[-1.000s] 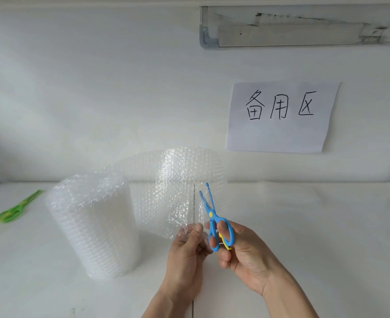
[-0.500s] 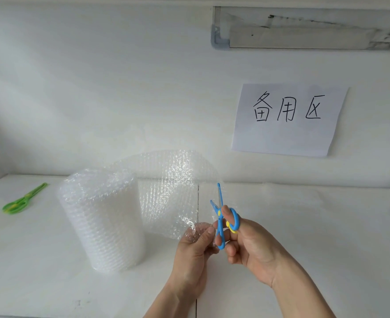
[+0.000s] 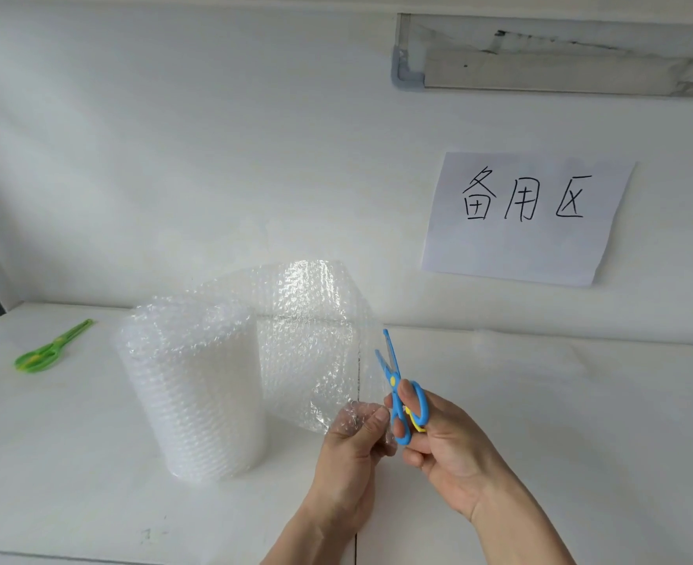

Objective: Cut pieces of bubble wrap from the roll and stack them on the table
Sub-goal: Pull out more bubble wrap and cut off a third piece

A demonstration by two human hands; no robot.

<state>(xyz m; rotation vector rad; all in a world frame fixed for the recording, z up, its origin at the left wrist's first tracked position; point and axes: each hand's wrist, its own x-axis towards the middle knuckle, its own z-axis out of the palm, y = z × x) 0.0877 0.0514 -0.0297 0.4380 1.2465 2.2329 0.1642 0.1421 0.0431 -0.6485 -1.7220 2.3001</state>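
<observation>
A pair of green scissors [image 3: 53, 346] lies flat on the far left of the white table [image 3: 560, 401], blades pointing toward the back wall. On the white wall [image 3: 173, 136] at the right hangs a sheet of white paper [image 3: 526, 220] with three handwritten black characters, its lower edge just above the tabletop. Above it, near the top right, a long grey fixture [image 3: 556, 65] with a rounded left corner runs along the wall.
</observation>
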